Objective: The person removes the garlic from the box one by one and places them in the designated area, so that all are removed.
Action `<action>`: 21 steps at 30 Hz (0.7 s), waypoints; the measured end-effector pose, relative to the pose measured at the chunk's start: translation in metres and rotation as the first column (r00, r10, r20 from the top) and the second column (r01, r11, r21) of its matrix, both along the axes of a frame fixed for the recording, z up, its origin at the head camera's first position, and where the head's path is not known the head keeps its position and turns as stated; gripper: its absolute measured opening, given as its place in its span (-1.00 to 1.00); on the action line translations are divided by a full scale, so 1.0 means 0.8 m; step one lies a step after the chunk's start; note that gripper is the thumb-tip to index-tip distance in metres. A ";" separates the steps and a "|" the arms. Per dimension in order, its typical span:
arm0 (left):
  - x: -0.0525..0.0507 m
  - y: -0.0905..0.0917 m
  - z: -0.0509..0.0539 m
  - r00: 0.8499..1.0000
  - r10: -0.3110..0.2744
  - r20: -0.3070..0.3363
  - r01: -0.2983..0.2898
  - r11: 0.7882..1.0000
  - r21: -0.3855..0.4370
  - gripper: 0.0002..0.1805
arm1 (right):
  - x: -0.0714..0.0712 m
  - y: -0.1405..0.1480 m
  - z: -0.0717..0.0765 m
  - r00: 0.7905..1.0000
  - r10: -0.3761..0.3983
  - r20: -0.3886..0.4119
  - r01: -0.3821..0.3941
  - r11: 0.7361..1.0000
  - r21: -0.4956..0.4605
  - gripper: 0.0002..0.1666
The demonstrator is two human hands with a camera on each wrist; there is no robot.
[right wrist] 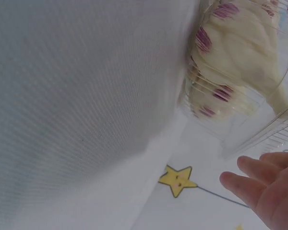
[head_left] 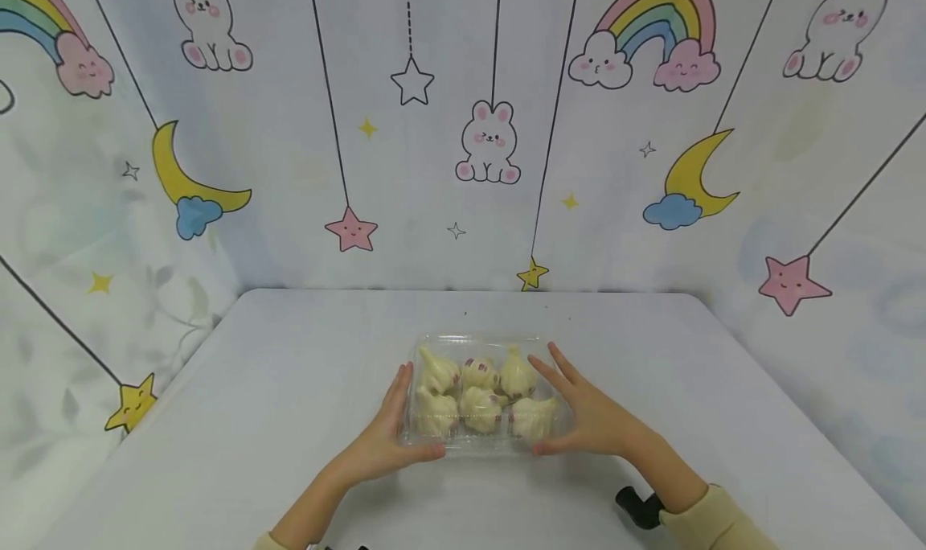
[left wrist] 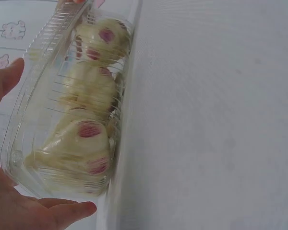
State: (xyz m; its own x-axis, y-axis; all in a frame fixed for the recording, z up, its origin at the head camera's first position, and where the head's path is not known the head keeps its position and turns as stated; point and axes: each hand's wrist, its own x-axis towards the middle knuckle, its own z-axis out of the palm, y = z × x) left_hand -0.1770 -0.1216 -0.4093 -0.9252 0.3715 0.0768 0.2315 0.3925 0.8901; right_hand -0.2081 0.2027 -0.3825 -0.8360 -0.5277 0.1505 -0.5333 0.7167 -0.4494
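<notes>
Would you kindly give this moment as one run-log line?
box: on table; six pale bulbs: inside box; left hand: at box, left side; right hand: at box, right side

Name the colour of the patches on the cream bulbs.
The patches are purplish pink, clearest in the left wrist view.

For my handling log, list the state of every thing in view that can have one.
Clear plastic container: looks closed, between both hands.
Six pale bulbs: inside it, in two rows of three.
Left hand: at the container's left side, thumb at the near edge.
Right hand: at the right side, fingers and thumb spread.
Black object: partly hidden, kind unclear.
Printed backdrop: hanging behind the table.
</notes>
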 end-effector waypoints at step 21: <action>-0.003 0.003 -0.006 1.000 -0.008 -0.005 0.009 0.998 0.057 0.28 | -0.001 -0.002 0.002 0.999 0.020 -0.032 -0.019 0.999 0.027 0.30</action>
State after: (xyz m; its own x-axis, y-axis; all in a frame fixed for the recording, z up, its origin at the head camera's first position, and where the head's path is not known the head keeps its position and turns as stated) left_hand -0.1796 -0.1195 -0.4139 -0.9216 0.3743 0.1023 0.2386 0.3388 0.9101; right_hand -0.2086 0.2008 -0.3812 -0.8202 -0.5482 0.1632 -0.5615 0.7173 -0.4125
